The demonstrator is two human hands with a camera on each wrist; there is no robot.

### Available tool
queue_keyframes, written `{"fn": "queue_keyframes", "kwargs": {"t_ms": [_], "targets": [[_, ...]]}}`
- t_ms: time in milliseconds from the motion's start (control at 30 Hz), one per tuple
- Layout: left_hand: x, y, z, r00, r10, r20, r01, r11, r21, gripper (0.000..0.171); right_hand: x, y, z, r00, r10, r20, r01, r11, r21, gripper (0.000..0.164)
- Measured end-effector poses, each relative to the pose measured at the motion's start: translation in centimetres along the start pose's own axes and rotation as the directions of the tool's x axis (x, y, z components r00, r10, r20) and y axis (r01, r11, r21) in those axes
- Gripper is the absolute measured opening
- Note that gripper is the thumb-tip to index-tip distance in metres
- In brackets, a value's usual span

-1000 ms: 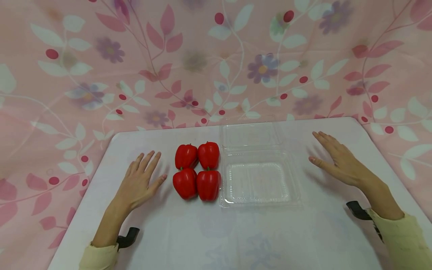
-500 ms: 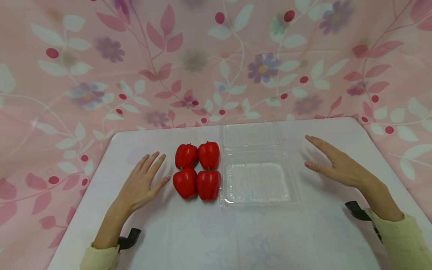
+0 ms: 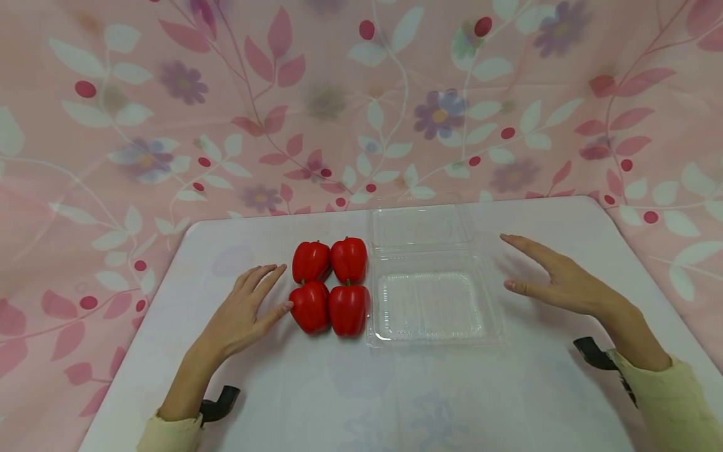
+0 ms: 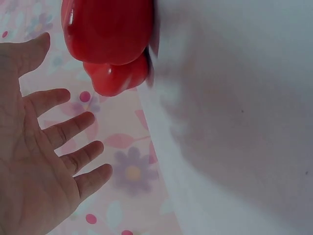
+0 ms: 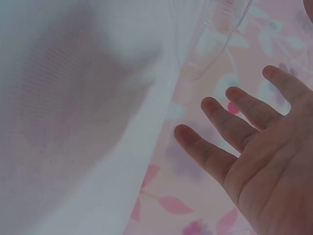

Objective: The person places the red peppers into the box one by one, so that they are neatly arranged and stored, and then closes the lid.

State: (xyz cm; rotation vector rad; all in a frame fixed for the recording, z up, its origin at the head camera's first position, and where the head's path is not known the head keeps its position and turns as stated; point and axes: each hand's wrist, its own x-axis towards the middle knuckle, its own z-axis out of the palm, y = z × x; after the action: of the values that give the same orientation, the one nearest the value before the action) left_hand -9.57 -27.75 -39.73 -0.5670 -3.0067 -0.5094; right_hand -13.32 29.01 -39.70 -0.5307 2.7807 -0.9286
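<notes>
my left hand (image 3: 241, 318) and right hand (image 3: 567, 284) are spread wide; i'd cup low round the front pepper (image 3: 310, 306) nearer the desk's left edge (image 3: 144, 336).

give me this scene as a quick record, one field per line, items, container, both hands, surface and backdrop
items: four red peppers, grouped two by two
container: clear plastic box, lid open, right of the peppers
left hand: fingers extended beside the peppers, holding nothing
right hand: fingers extended, right of the box, holding nothing
surface: white table
backdrop: pink floral cloth
</notes>
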Motion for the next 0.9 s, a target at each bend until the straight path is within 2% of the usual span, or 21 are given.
{"fn": "queue_keyframes", "kwargs": {"t_ms": [267,567,900], "targets": [[0.0,0.5,0.2,1.0,0.012,-0.019,-0.013,0.999,-0.053,0.07,0.1,-0.1,0.4,0.999,-0.045,-0.004,0.045,0.998,0.034,0.083],[-0.2,0.9,0.6,1.0,-0.016,0.01,0.017,0.991,-0.133,0.063,0.2,-0.2,0.8,0.997,-0.077,0.001,0.077,0.996,0.055,0.083],[-0.3,0.9,0.9,1.0,0.015,0.019,-0.01,0.973,-0.229,0.058,0.4,-0.1,1.3,0.991,-0.132,0.012,0.13,0.986,0.108,0.081]]}}
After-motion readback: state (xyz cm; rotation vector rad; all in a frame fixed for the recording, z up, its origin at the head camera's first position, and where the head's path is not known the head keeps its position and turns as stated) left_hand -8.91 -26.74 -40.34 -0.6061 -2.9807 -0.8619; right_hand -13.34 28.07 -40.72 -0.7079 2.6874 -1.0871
